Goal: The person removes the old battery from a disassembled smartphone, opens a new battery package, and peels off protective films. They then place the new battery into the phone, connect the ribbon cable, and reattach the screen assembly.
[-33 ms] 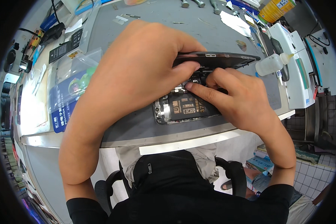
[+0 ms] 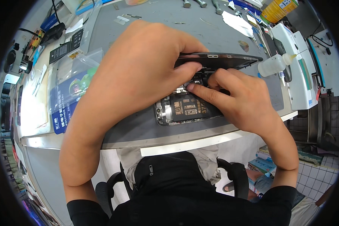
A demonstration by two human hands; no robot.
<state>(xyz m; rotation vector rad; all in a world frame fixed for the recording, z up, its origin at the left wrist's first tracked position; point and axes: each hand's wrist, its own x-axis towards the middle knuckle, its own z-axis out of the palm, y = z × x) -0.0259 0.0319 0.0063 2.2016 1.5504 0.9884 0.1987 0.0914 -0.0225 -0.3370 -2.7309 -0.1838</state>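
An opened smartphone (image 2: 164,119) lies on the grey mat near the table's front edge, its black battery (image 2: 188,108) with printed labels showing. The phone's screen panel (image 2: 229,60) is tilted up along the far side. My left hand (image 2: 150,52) grips this panel at its left end, thumb on the inner face, other fingers hidden behind. Reaching in from the right, my right hand (image 2: 241,94) has its thumb tip on the small metal parts above the battery. Its index finger is bent beside it, and whatever lies between the fingertips is hidden.
A white squeeze bottle (image 2: 272,66) stands just right of the raised panel. On the left lie a clear plastic package with a blue card (image 2: 60,113) and black phone batteries (image 2: 66,49). A white device (image 2: 299,71) sits at the right edge; a yellow container (image 2: 278,10) stands behind.
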